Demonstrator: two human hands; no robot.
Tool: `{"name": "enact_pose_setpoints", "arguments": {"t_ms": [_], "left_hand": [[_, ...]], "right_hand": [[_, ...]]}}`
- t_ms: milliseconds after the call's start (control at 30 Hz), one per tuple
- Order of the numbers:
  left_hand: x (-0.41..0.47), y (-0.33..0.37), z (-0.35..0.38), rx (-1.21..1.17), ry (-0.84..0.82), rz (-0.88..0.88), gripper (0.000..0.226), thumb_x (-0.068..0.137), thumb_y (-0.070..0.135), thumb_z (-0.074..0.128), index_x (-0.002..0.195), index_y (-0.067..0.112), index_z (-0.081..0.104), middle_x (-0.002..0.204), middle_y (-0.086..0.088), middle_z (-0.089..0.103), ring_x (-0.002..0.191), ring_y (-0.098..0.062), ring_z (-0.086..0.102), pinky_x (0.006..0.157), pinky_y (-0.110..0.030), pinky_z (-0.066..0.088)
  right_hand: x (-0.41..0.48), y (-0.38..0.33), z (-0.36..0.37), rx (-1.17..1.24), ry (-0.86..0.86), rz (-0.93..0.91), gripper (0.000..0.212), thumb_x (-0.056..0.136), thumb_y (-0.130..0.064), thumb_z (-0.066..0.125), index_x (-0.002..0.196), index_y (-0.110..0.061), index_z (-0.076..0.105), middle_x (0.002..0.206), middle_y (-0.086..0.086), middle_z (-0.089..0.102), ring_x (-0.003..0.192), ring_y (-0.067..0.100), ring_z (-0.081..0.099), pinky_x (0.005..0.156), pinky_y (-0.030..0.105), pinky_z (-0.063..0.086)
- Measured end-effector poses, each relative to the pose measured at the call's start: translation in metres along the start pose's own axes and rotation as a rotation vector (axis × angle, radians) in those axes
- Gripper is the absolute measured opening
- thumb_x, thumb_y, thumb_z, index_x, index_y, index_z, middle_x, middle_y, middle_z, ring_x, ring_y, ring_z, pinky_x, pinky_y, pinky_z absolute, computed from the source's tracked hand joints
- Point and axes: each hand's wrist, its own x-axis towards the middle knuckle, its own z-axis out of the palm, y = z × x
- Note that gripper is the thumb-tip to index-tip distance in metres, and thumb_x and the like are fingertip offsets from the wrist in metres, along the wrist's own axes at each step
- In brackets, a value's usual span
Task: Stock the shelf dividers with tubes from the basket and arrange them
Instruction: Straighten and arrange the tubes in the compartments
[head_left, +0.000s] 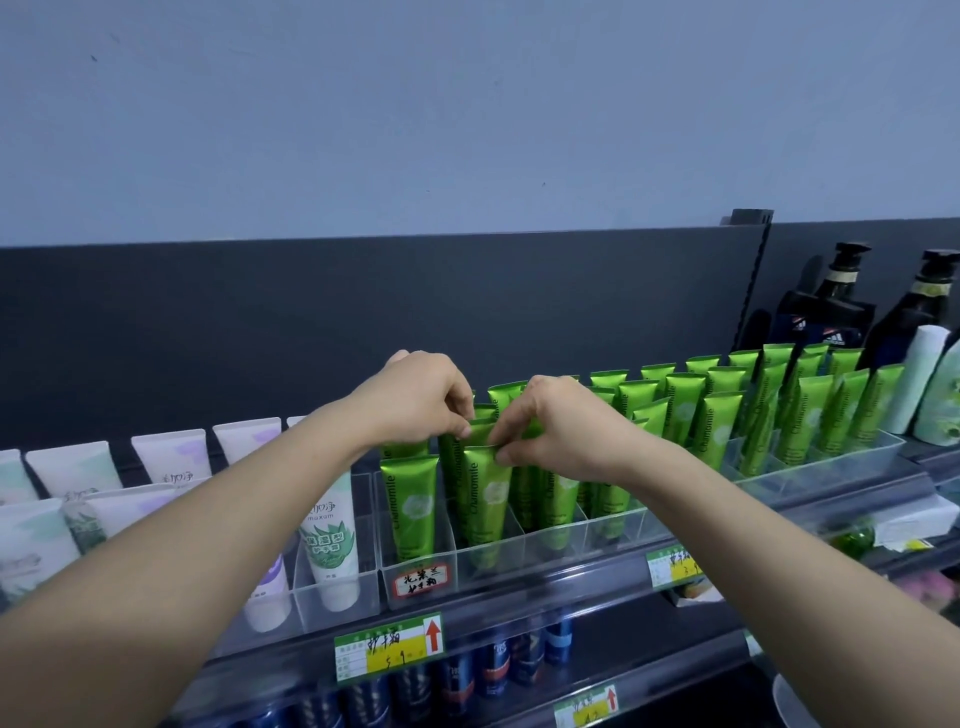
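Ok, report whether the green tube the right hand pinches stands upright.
Upright: green Chamomile tube stands crimp-up in its divider, right hand pinching its top.

1. Green tubes (410, 504): metallic green, with a pale round flower emblem and darker lettering.
2. White tube (332, 540): green leaf print.
3. Pale tubes (169, 457): white with lilac marks.
4. Panel (311, 322): dark grey.
5. Wall (415, 104): bluish grey.
6. Price tag (389, 647): green and yellow, red arrow.
7. Bottles (844, 291): black, gold bands.

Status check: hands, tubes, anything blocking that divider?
Left hand and right hand both pinching tops of green tubes, upright in the clear divider. Neighbouring tubes packed close; nothing else in the way.
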Motion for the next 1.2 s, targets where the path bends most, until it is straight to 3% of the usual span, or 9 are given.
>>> {"name": "enact_pose_setpoints", "arguments": {"t_ms": [167, 333, 567, 667, 800, 933, 1033, 1200], "left_hand": [[0.000, 0.000, 0.000, -0.005, -0.011, -0.005, 0.007, 0.075, 0.025, 0.078, 0.080, 0.023, 0.074, 0.062, 0.019, 0.060, 0.072, -0.003, 0.057, 0.082, -0.025, 0.032], [-0.001, 0.002, -0.001, -0.034, -0.026, -0.023, 0.010, 0.076, 0.026, 0.077, 0.086, 0.023, 0.076, 0.064, 0.020, 0.060, 0.069, 0.007, 0.052, 0.080, -0.025, 0.031], [-0.002, 0.002, -0.005, -0.061, -0.071, -0.026, 0.015, 0.073, 0.028, 0.079, 0.088, 0.025, 0.075, 0.073, 0.014, 0.068, 0.077, -0.004, 0.061, 0.078, -0.026, 0.034], [-0.002, 0.001, -0.011, -0.102, -0.066, -0.012, 0.011, 0.076, 0.031, 0.077, 0.085, 0.025, 0.076, 0.075, 0.012, 0.070, 0.072, 0.001, 0.060, 0.071, -0.021, 0.040], [0.006, -0.004, -0.018, -0.123, 0.055, -0.044, 0.004, 0.084, 0.027, 0.070, 0.081, 0.027, 0.074, 0.073, 0.014, 0.068, 0.070, 0.004, 0.058, 0.062, -0.016, 0.042], [0.016, -0.010, -0.010, -0.030, 0.015, -0.080, 0.007, 0.080, 0.025, 0.074, 0.087, 0.026, 0.075, 0.079, 0.014, 0.067, 0.077, -0.002, 0.059, 0.071, -0.024, 0.046], [0.019, -0.012, -0.003, 0.025, -0.022, -0.093, 0.002, 0.077, 0.027, 0.076, 0.079, 0.026, 0.074, 0.074, 0.013, 0.066, 0.076, -0.009, 0.061, 0.071, -0.027, 0.049], [0.018, -0.014, -0.002, 0.039, -0.021, -0.111, 0.010, 0.079, 0.027, 0.075, 0.071, 0.023, 0.072, 0.072, 0.007, 0.068, 0.073, -0.012, 0.062, 0.069, -0.031, 0.052]], "right_hand": [[0.001, 0.000, 0.001, 0.009, 0.003, -0.016, 0.017, 0.076, -0.022, 0.078, 0.093, -0.023, 0.077, 0.078, -0.009, 0.066, 0.083, 0.010, 0.062, 0.070, 0.020, 0.043], [0.002, 0.002, 0.003, 0.020, 0.012, -0.040, 0.018, 0.075, -0.024, 0.078, 0.093, -0.024, 0.077, 0.085, -0.006, 0.072, 0.083, 0.011, 0.063, 0.073, 0.022, 0.046], [0.002, 0.006, 0.003, 0.028, 0.010, -0.074, 0.021, 0.075, -0.028, 0.079, 0.096, -0.025, 0.076, 0.083, -0.007, 0.071, 0.082, 0.012, 0.063, 0.075, 0.025, 0.048], [0.002, 0.008, 0.001, 0.058, 0.008, -0.075, 0.020, 0.076, -0.033, 0.078, 0.094, -0.025, 0.077, 0.082, -0.009, 0.071, 0.081, 0.007, 0.063, 0.075, 0.022, 0.048], [0.007, 0.012, -0.004, 0.118, 0.122, -0.057, 0.015, 0.082, -0.032, 0.073, 0.092, -0.023, 0.077, 0.076, -0.017, 0.062, 0.078, -0.004, 0.053, 0.070, 0.006, 0.038], [0.016, 0.017, 0.001, 0.039, 0.159, -0.051, 0.012, 0.082, -0.025, 0.072, 0.093, -0.025, 0.077, 0.086, -0.012, 0.071, 0.081, -0.003, 0.047, 0.077, 0.019, 0.034], [0.020, 0.017, 0.006, 0.011, 0.138, -0.040, 0.014, 0.081, -0.025, 0.073, 0.094, -0.026, 0.076, 0.092, -0.010, 0.072, 0.096, 0.008, 0.046, 0.080, 0.023, 0.036], [0.025, 0.015, 0.010, -0.014, 0.122, -0.055, 0.013, 0.080, -0.025, 0.074, 0.092, -0.026, 0.077, 0.089, -0.006, 0.072, 0.099, 0.012, 0.048, 0.083, 0.029, 0.043]]}}
